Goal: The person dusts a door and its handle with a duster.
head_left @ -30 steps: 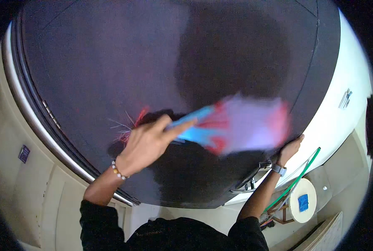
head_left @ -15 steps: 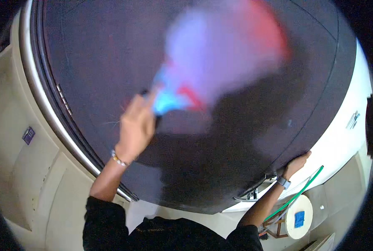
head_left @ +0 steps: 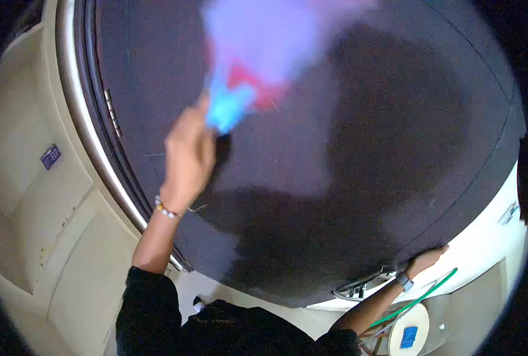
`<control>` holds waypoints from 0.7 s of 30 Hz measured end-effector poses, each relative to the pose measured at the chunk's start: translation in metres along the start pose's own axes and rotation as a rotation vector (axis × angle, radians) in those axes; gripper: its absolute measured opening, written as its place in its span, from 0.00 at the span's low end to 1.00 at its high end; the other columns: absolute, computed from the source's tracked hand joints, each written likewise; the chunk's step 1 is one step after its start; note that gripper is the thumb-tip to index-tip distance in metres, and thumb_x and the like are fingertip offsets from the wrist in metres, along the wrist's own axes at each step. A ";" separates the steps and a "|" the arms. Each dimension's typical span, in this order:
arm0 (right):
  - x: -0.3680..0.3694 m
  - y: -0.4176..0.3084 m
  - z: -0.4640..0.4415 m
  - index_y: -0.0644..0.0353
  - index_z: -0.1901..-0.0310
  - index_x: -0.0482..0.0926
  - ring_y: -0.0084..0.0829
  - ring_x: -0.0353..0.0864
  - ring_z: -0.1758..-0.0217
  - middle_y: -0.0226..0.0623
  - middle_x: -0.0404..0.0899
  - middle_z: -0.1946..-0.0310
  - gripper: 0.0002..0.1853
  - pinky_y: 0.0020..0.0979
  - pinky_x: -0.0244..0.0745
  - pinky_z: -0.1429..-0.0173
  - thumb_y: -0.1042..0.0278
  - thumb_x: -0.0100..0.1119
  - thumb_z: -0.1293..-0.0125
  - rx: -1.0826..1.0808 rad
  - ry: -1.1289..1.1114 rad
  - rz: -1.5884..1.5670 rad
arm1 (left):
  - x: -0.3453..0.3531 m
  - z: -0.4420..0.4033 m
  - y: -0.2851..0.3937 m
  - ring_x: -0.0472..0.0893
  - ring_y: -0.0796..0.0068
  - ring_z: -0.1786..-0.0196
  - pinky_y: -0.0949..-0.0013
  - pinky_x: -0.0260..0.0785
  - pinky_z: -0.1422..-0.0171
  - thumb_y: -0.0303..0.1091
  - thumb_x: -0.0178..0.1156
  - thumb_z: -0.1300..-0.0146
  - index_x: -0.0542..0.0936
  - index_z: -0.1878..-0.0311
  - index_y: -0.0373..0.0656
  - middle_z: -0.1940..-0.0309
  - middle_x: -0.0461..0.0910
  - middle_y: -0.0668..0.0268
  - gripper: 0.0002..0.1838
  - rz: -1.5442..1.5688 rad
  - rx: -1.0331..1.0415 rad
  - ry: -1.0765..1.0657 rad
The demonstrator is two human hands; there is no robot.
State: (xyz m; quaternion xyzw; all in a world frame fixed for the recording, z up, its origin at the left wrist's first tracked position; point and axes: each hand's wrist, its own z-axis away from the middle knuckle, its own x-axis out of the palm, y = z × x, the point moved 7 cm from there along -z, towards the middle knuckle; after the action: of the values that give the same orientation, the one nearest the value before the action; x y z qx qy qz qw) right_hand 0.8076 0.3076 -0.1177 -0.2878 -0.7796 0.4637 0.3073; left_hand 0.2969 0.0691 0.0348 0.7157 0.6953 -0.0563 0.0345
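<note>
My left hand [head_left: 188, 151], with a beaded bracelet at the wrist, is closed round the blue end of a brush-like bundle [head_left: 264, 41]. The bundle is purple, red and blue, blurred by motion, and reaches up over the large dark panel [head_left: 276, 160]. My right hand [head_left: 428, 261], with a grey watch band at the wrist, lies flat with fingers stretched along the panel's lower right edge, where it meets a white surface.
A metal hinge [head_left: 112, 113] and a light rim run down the panel's left side. At the lower right are a metal latch [head_left: 359, 289], a green stick [head_left: 415, 299] and a round stool [head_left: 421, 323] with a blue cloth [head_left: 409, 337]. A purple card [head_left: 50, 156] is on the left wall.
The bundle has swung from pointing right to pointing up, and my left hand has moved up with it. My right hand stays at the panel's edge. The view has shifted.
</note>
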 end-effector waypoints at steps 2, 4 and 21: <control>-0.006 -0.016 0.007 0.74 0.47 0.61 0.44 0.67 0.50 0.56 0.65 0.49 0.28 0.33 0.58 0.44 0.54 0.26 0.33 -0.001 0.069 0.168 | 0.023 0.025 0.022 0.73 0.58 0.74 0.64 0.70 0.70 0.20 0.50 0.53 0.68 0.45 0.47 0.73 0.68 0.56 0.27 0.181 -0.014 -0.324; -0.006 0.008 -0.014 0.75 0.50 0.64 0.44 0.68 0.53 0.55 0.67 0.51 0.26 0.32 0.59 0.46 0.57 0.27 0.32 -0.335 0.015 0.232 | 0.031 0.040 0.045 0.72 0.59 0.74 0.63 0.70 0.74 0.21 0.51 0.54 0.68 0.46 0.49 0.74 0.66 0.58 0.28 0.034 0.188 -0.562; 0.000 -0.003 0.000 0.65 0.42 0.54 0.50 0.71 0.53 0.57 0.66 0.50 0.21 0.39 0.67 0.50 0.70 0.22 0.35 -0.088 -0.037 0.349 | 0.032 0.056 0.024 0.71 0.59 0.78 0.64 0.67 0.75 0.19 0.52 0.55 0.67 0.44 0.52 0.71 0.67 0.58 0.30 0.174 -0.073 -0.340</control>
State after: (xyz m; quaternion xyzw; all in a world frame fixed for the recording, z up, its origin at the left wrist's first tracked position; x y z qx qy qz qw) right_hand 0.8072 0.3068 -0.1152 -0.4231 -0.7429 0.4807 0.1950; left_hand 0.3196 0.0930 -0.0253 0.7515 0.6166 -0.1480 0.1820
